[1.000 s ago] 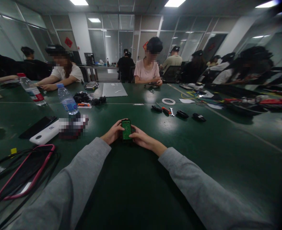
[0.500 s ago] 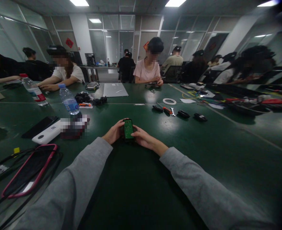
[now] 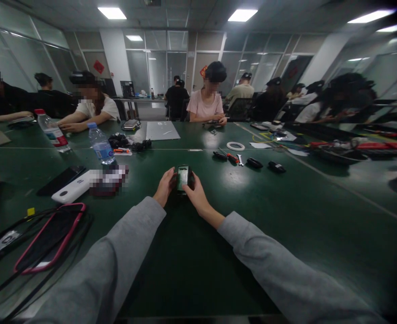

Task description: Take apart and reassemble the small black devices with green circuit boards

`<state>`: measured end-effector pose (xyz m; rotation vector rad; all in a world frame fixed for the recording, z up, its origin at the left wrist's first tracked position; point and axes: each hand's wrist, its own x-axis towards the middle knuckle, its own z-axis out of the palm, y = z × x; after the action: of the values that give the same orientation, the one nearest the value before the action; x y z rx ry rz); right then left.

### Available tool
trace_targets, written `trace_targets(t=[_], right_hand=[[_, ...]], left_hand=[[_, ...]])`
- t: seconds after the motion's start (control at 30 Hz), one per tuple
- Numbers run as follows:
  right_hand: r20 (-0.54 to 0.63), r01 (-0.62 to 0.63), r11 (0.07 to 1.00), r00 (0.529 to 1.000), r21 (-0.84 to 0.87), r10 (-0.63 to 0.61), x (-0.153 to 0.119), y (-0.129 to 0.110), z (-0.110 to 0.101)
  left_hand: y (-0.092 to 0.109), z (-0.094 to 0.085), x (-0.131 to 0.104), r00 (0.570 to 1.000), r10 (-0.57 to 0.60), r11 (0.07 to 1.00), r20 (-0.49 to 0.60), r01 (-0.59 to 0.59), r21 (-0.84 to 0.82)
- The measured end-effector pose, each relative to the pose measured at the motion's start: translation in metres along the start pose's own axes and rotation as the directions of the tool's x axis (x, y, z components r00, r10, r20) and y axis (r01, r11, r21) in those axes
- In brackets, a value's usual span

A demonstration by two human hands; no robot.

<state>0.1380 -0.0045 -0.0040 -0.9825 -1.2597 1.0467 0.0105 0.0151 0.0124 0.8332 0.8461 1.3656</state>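
Over the green table, a small dark-framed green circuit board [image 3: 183,174] is held upright between both hands, its face towards me with a pale glare on it. My left hand [image 3: 165,185] grips its left edge, the fingers partly behind it. From the other side my right hand [image 3: 197,194] closes round it, with the thumb on the lower front. The back of the board and the fingertips behind it are hidden.
Left stand two water bottles [image 3: 101,146], a white power bank [image 3: 72,186] and a pink-edged phone [image 3: 51,238] among black cables. Beyond my hands lie a screwdriver [image 3: 232,157], a wrench [image 3: 240,160], a white ring [image 3: 235,146] and a laptop [image 3: 163,130]. Other people sit around.
The board has tilted, so glare now covers its face. My left thumb has moved off its top corner to the left edge. The view has shifted slightly.
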Motion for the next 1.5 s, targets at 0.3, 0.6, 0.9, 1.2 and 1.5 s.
trace_targets(t=[0.3,0.6,0.9,1.2,1.5], right_hand=[[-0.118,-0.018,0.997,0.993,-0.073,0.009,0.001,0.004,-0.008],[-0.101,0.008,0.983,0.994,-0.185,-0.028,-0.005,-0.012,-0.005],[-0.027,0.108,0.982,0.993,-0.155,-0.114,-0.005,-0.011,-0.004],[0.034,0.221,0.941,0.975,-0.258,-0.22,-0.007,-0.013,-0.003],[0.093,0.181,0.922,0.983,-0.342,-0.158,-0.004,-0.012,-0.007]], left_hand=[[-0.005,0.005,-0.011,0.999,0.044,0.999,-0.022,-0.043,0.028],[-0.015,0.018,-0.022,0.991,0.131,0.981,0.019,-0.133,0.144],[-0.015,0.017,-0.017,0.988,0.152,0.977,0.007,-0.151,0.15],[-0.01,0.008,-0.006,0.999,-0.049,0.999,0.016,0.049,0.01],[0.007,0.01,-0.007,0.978,-0.169,0.976,0.123,0.184,-0.117]])
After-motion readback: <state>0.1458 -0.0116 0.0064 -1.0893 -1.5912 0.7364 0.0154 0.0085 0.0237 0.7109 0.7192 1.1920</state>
